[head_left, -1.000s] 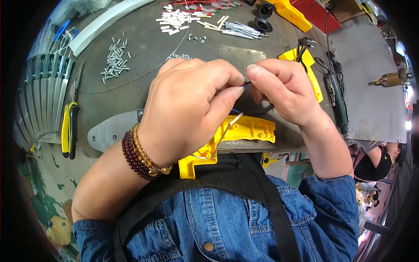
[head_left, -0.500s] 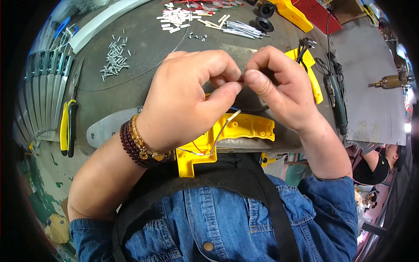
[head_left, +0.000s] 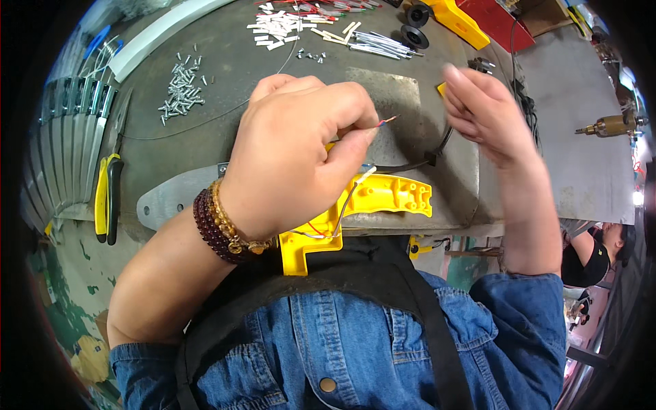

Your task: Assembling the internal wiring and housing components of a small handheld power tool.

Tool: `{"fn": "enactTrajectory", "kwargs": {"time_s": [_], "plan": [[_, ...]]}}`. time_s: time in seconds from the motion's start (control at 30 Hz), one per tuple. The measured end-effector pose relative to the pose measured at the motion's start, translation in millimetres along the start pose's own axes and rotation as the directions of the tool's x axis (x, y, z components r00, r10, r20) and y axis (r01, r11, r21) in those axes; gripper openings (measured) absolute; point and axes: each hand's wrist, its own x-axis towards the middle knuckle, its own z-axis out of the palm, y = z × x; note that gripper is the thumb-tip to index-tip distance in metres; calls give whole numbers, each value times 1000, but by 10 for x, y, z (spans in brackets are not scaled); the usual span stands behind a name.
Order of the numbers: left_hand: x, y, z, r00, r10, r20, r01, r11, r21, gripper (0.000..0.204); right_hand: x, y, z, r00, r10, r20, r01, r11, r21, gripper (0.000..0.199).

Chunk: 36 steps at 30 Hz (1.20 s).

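Observation:
My left hand [head_left: 301,154] is closed in a pinch on thin wires [head_left: 387,121], red and blue, whose bare coppery ends stick out to the right past the fingertips. Up and to the right, apart from the wires, my right hand [head_left: 486,113] has its fingers curled and thumb pressed against them; anything inside is hidden. Beneath the left hand lies an open yellow plastic housing half [head_left: 386,195], partly covered by that hand. Across it runs a grey wire [head_left: 346,208] with a white sleeve at its tip. A black cable [head_left: 403,168] leads rightward behind the housing.
Loose screws [head_left: 183,92] lie at the left, near yellow-and-black pliers [head_left: 108,198] and a row of metal blades [head_left: 72,143]. White sleeves [head_left: 277,29], long metal pins [head_left: 383,46] and black rings [head_left: 414,37] sit at the back. A brass-coloured tool [head_left: 608,128] and another person [head_left: 591,260] are right.
My right hand has left the wire ends and moved right and up, uncovering the coppery tips. The left hand keeps its pinch in nearly the same place.

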Motion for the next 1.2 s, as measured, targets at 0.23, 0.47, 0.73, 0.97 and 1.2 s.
{"fn": "enactTrajectory", "kwargs": {"time_s": [0.23,0.47,0.73,0.97,1.2], "plan": [[60,-18,-6,987,-145,75,156,972,-173,5,-560,-310,-183,894,-250,373,448,547,-707,37],[42,-31,0,994,-74,74,89,973,-213,8,-7,-10,507,634,-730,256,721,438,-538,19],[-10,-40,13,989,-136,57,146,958,-245,8,51,-91,525,719,-635,283,674,538,-506,24],[59,-44,33,994,-95,56,105,970,-219,7,1079,-345,660,795,-561,231,567,553,-610,34],[33,-38,37,995,-101,26,104,970,-219,7,1546,-195,1127,756,-551,355,560,263,-786,19]]}}
